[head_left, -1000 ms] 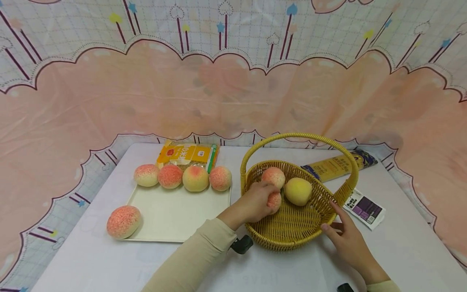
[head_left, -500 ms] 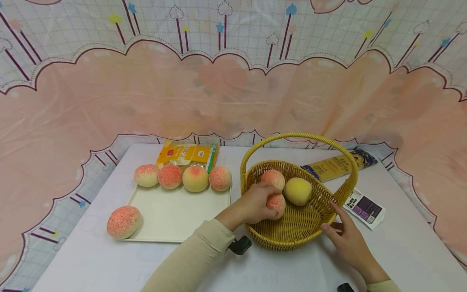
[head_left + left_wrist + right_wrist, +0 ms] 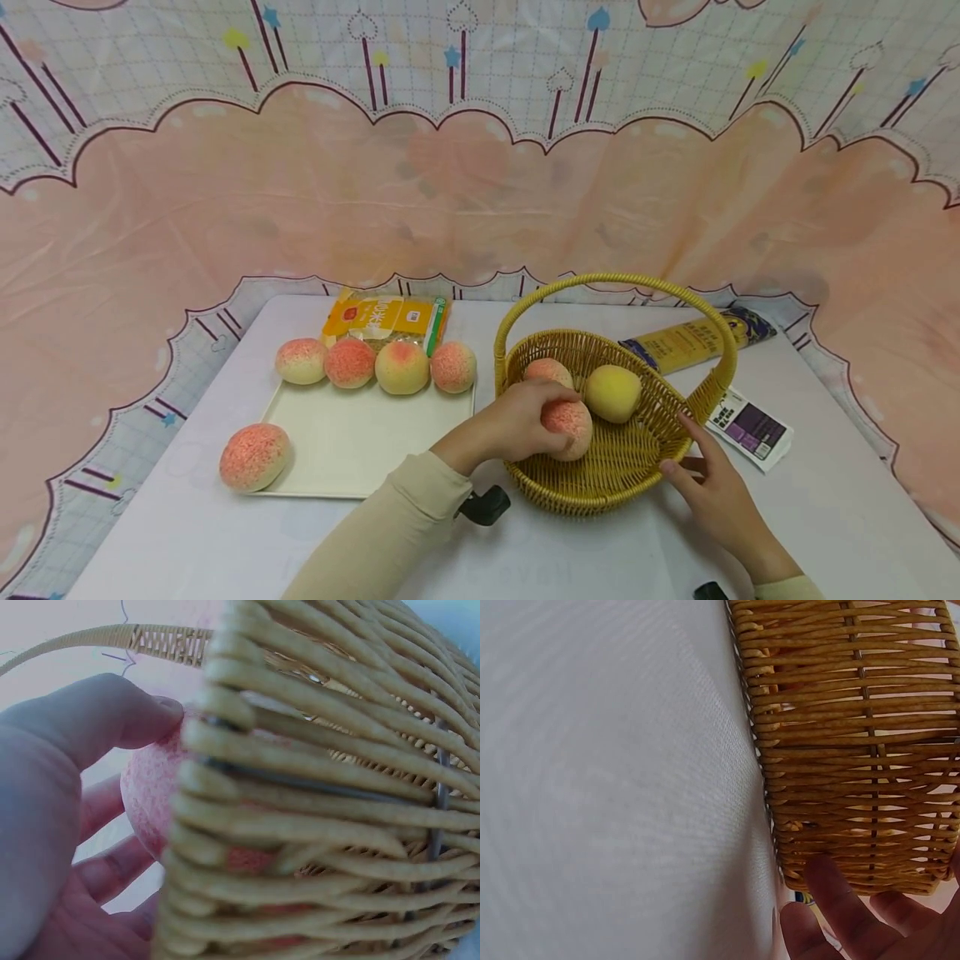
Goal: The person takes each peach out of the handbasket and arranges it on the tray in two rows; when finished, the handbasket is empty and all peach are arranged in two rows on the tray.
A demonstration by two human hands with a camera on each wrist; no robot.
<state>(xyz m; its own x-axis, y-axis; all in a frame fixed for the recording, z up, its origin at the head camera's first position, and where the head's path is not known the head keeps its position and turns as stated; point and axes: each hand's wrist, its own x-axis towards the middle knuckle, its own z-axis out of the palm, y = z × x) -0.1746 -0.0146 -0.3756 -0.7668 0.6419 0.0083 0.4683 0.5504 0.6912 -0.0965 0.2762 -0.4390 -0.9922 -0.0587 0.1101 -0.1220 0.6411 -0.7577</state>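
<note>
A wicker basket (image 3: 592, 487) with a tall arched handle stands on the table. Inside it, my left hand (image 3: 517, 421) holds a pink speckled peach (image 3: 572, 429) between thumb and fingers. In the left wrist view the thumb lies on top of this peach (image 3: 150, 795), partly hidden by the basket wall (image 3: 315, 802). Just behind it sits another pink peach (image 3: 547, 369), and a yellow peach (image 3: 613, 394) lies to its right. My right hand (image 3: 712, 492) holds the basket's right rim; the right wrist view shows its fingers (image 3: 840, 900) along the outer wall.
Left of the basket lies a cream tray (image 3: 352, 450), with several peaches along its back edge and one peach (image 3: 255, 457) at its front left corner. Behind are an orange food packet (image 3: 390, 317) and a yellow-blue packet (image 3: 682, 342). A white-purple packet (image 3: 750, 429) lies right.
My left hand has shifted the held peach slightly right and toward me. The pink peach behind it has moved a little left and down. My right hand has stayed at the rim.
</note>
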